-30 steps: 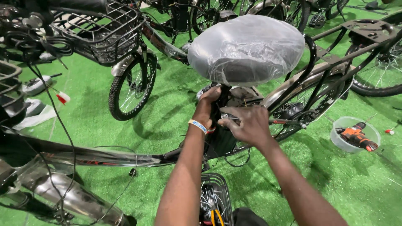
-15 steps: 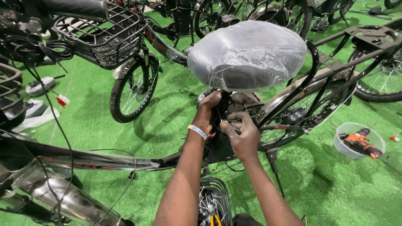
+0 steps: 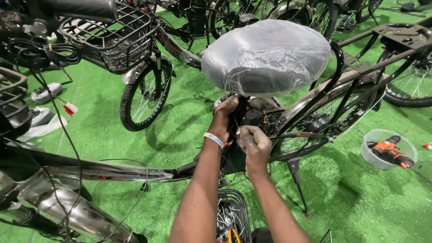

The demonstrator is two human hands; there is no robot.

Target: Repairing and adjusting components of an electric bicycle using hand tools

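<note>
Step in hand, as judged: fitting or fastening something at the seat post (image 3: 237, 118) just under the plastic-wrapped saddle (image 3: 265, 56) at mid-scene. Left hand (image 3: 223, 116) is wrapped around the post; right hand (image 3: 254, 143) is pinched shut on a small part just beside it, too small to identify. Next move likely calls for a steady left brace while the right fingers work; an orange drill (image 3: 390, 151) sits in a clear tub (image 3: 370, 158) at right.

crinkled glossy plastic over saddle (image 3: 265, 56), seemingly padded.
</note>
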